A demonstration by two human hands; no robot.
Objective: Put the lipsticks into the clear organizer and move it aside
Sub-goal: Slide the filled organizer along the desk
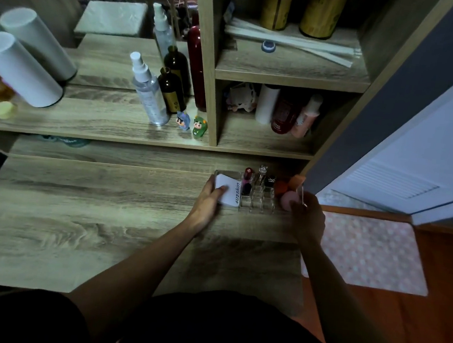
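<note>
The clear organizer (257, 199) sat at the far right end of the desk (105, 215), close under the shelf unit and near the desk's right edge. Three lipsticks stood upright in its small back cells: a pink one (247, 180), a clear-capped one (261, 176) and a short black one (269, 181). A white tube (229, 191) printed "4U2skin" lay in its left section, and pink and orange makeup sponges (287, 191) filled its right end. The left hand (208, 200) gripped the organizer's left end, thumb pressed on the white tube. The right hand (307, 215) was closed around the right end, fingers curled against the pink sponge. On the shelf (86, 124) behind stood a spray bottle (150, 92) and two small figurines (191, 125).
</note>
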